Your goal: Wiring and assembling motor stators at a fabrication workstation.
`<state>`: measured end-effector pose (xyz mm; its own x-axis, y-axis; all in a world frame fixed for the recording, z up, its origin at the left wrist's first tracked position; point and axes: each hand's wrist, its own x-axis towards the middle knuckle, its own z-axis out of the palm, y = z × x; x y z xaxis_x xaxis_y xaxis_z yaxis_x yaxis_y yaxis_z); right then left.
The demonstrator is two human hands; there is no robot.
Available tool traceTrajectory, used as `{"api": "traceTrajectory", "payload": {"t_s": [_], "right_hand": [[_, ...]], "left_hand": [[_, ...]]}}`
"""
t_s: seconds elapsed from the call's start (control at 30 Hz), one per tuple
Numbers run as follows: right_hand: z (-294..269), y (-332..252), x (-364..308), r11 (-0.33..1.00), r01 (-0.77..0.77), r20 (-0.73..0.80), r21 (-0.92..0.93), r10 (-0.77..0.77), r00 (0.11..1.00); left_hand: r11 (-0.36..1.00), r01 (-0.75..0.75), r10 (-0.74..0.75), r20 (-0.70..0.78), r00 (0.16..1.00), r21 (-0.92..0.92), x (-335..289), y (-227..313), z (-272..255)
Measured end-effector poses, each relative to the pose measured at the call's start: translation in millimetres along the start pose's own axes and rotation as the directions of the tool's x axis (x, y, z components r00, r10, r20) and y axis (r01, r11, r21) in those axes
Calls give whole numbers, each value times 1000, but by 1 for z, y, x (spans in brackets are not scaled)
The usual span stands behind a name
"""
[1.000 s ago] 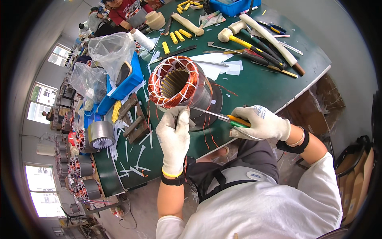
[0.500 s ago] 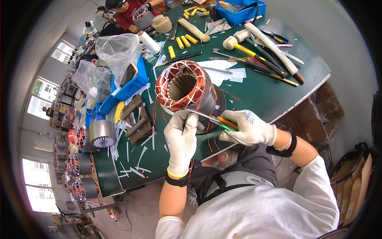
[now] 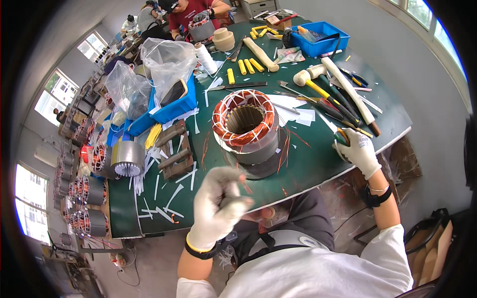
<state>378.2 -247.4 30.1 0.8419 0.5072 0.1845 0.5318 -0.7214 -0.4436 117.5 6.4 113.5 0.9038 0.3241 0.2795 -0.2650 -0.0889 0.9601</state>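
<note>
A stator [image 3: 253, 146] stands upright near the table's front edge, its orange copper windings [image 3: 269, 115] laced with white cord around the top. Thin copper wire ends hang down its sides. My left hand [image 3: 216, 206], in a pale work glove, is raised in front of the stator and blurred by motion. Its thumb and forefinger are apart, the other fingers curled; a small reddish strand blurs beside the fingertips. Off to the right, my gloved right hand [image 3: 358, 151] grips scissors [image 3: 342, 135] with orange and green handles, blades pointing toward the tools.
Hammers [image 3: 302, 78], pliers [image 3: 355, 79] and a pale wooden bar [image 3: 350, 92] lie at the right. Blue bins [image 3: 174, 104], metal blocks [image 3: 178, 164] and paper strips [image 3: 164, 212] occupy the left side. Across the table, a person [image 3: 191, 15] handles another stator [image 3: 201, 31].
My right hand has carried the scissors away from the stator to the right. My left hand has drawn back from it toward me, its thumb and forefinger parting.
</note>
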Motion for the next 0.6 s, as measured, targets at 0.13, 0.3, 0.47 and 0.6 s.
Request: {"api": "traceTrajectory", "payload": {"t_s": [0.13,0.3,0.47,0.6], "right_hand": [[-26,-72,-12,858,513,-425,18,-458,781],[-47,-149,-60,373,918,-169,134,-904,392],[-24,-130,-62,447,882,-118,146,-878,465],[-36,-137,-56,544,810,16,218,-832,555]], "left_hand": [[939,276,-308,142,941,206,12,10,22],[983,-48,-33,425,905,179,10,-9,39],[973,173,-218,374,901,150,4,-4,44],[901,-36,-95,277,956,432,0,-10,49]]}}
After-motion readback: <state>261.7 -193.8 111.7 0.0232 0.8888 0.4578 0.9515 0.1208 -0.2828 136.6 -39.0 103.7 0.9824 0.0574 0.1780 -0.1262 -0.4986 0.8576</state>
